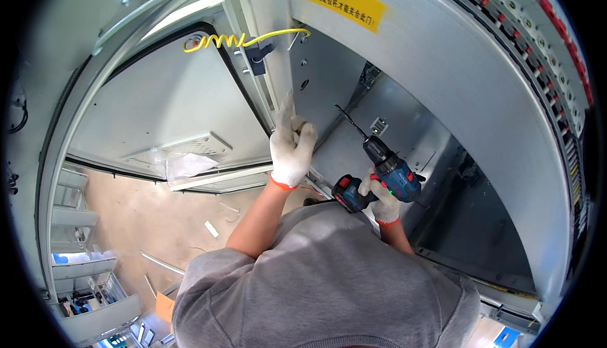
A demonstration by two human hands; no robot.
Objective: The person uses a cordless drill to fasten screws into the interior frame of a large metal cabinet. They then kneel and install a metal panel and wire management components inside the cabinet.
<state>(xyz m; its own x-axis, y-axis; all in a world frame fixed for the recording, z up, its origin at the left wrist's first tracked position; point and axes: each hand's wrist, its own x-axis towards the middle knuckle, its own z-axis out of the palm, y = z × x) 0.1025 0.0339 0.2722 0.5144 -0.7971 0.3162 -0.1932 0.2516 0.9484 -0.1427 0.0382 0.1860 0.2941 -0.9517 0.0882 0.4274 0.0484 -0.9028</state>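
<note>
Right hand [381, 201], gloved in white, has its fingers [368, 187] wrapped tight round the grip of a blue cordless drill [379, 177]. The drill sits low in the open cabinet [480, 114], just in front of the person's grey-shirted chest, its black chuck aimed up and to the left, a thin dark bit [349, 119] sticking out toward the cabinet's inner wall. The bit tip hangs free, close to the grey panel but whether it touches is hard to tell.

Left hand [291, 142], white glove with an orange cuff, is up against the cabinet's front post [273, 63]. One finger points straight up along the post, the rest curl in loosely; something small may be pinched there, too small to make out.

Above that hand, a yellow coiled wire [221, 40] stretches from the open door [171, 95] across to the cabinet frame, beside a dark hinge bracket [259, 54]. A yellow label [339, 0] sits on the panel overhead. Far right, a column of red-tipped breakers [556, 57] curves down the edge. Below the door, the floor [145, 209] is dusty tan with scraps lying about.
</note>
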